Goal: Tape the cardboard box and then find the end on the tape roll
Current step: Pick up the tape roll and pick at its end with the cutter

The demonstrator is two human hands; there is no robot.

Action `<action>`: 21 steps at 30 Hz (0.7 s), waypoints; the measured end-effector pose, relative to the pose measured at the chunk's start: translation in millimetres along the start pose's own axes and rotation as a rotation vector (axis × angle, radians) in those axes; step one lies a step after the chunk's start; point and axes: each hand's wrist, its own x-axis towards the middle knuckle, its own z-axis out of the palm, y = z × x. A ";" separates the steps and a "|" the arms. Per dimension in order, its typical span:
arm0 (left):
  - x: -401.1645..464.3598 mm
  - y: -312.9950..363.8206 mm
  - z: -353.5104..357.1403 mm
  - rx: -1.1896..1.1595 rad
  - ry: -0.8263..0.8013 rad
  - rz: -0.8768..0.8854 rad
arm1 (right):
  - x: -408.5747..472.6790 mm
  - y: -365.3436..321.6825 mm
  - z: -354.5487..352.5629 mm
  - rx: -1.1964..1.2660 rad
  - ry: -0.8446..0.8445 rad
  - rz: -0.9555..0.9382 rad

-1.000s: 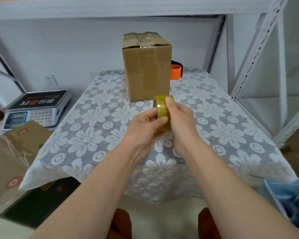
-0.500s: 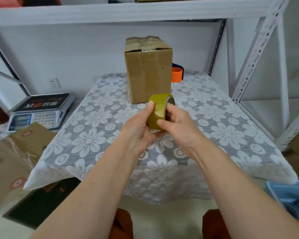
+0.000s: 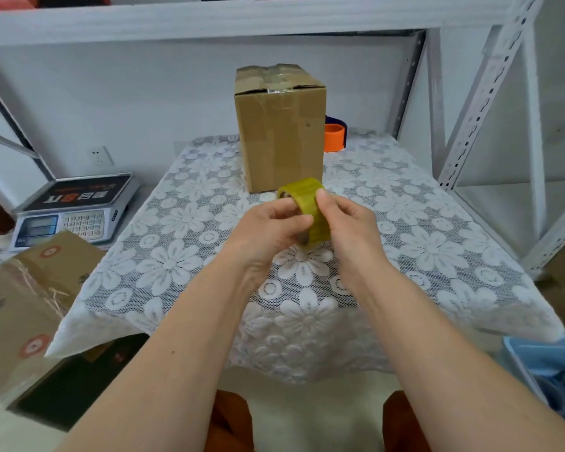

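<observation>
A yellowish clear tape roll (image 3: pixel 307 200) is held above the middle of the lace-covered table (image 3: pixel 437 243). My left hand (image 3: pixel 268 233) grips it from the left, fingers curled into its core and thumb on the outer band. My right hand (image 3: pixel 349 226) holds the roll's right side with the thumb pressed on the outer surface near the top. The cardboard box (image 3: pixel 281 125) stands upright at the back of the table, its top flaps shut under clear tape. No loose tape end is visible.
An orange and blue tape dispenser (image 3: pixel 335 135) sits behind the box on the right. A digital scale (image 3: pixel 75 207) and a brown carton (image 3: pixel 23 295) lie to the left. Metal shelf posts (image 3: pixel 483 93) rise on the right; a blue bin (image 3: pixel 548 370) is at lower right.
Both hands have turned the roll, so its opening now faces left and up. My right thumb has shifted along the outer band. The box has stayed put.
</observation>
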 end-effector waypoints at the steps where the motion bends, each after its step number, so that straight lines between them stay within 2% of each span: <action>1: -0.9 -0.5 1.7 0.009 -0.006 0.022 | -0.2 -0.5 -0.5 0.023 0.013 0.026; 5: -0.3 -3.2 5.3 -0.005 0.123 -0.002 | 0.5 -1.7 0.1 0.129 -0.014 0.101; 10: 6.1 -4.0 -1.4 -0.145 0.210 -0.074 | 1.4 -2.3 -1.6 0.134 -0.145 0.011; 14: 6.6 -3.1 -4.7 -0.243 0.230 -0.113 | 0.5 -0.7 -1.7 0.023 -0.235 -0.063; 18: 7.2 -3.6 -6.1 -0.243 0.233 -0.108 | -2.0 -0.1 -1.5 -0.007 -0.228 -0.055; 21: 6.6 -3.1 -3.6 -0.210 0.202 -0.079 | -3.2 1.8 -0.9 0.006 -0.142 -0.033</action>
